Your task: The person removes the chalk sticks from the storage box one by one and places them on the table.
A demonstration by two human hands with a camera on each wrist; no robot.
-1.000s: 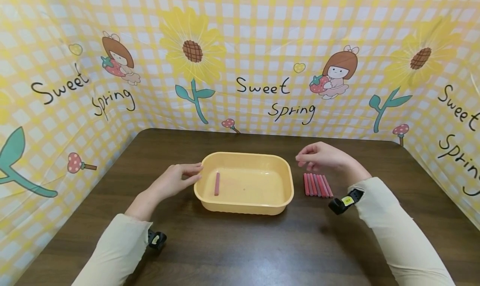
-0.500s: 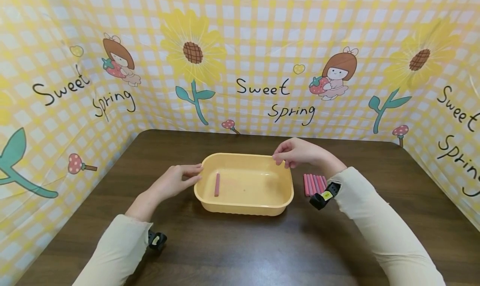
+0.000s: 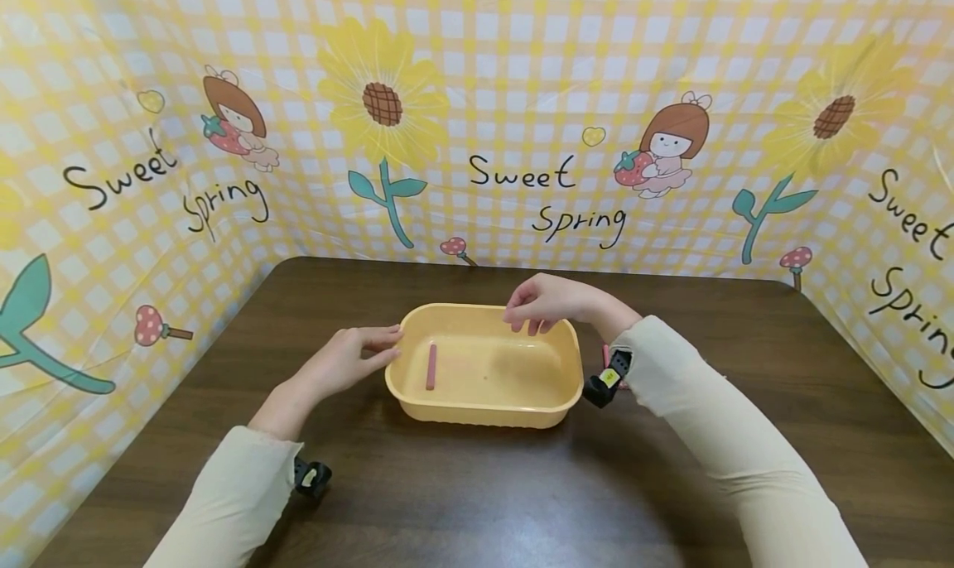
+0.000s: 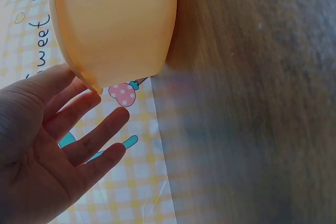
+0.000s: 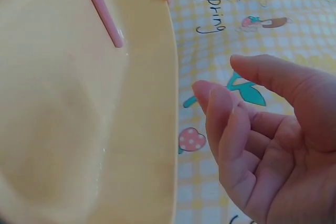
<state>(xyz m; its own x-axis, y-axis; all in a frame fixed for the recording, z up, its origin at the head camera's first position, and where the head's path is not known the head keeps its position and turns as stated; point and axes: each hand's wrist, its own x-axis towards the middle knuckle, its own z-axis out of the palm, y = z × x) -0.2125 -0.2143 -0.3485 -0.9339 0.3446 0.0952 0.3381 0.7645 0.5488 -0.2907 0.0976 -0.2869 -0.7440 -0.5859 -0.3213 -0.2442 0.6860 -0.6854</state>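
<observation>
My left hand (image 3: 343, 357) rests its thumb and fingertips at the left end of the rim of a pale yellow plastic tub (image 3: 484, 416). In the left wrist view, the last two fingers stand apart from the tub. One short dusky-pink stick (image 3: 431, 368) lies in the tub near its left end. Over the tub's far right rim hovers my right hand (image 3: 547, 299), fingers loosely bent. The right wrist view shows a gap between its thumb and fingers, with nothing held. A row of pink sticks (image 3: 606, 355) right of the tub is mostly hidden by the right wrist.
Everything stands on a dark brown wooden table (image 3: 447, 493). A yellow checked cloth (image 3: 492, 113) with flowers and lettering hangs around the back and sides. Black wrist cameras are strapped to both wrists, the right one (image 3: 605, 379) close beside the tub's right end.
My right hand has moved left from above the row of sticks to over the tub's far rim, and its wrist now covers most of the row. The left hand and tub have not moved.
</observation>
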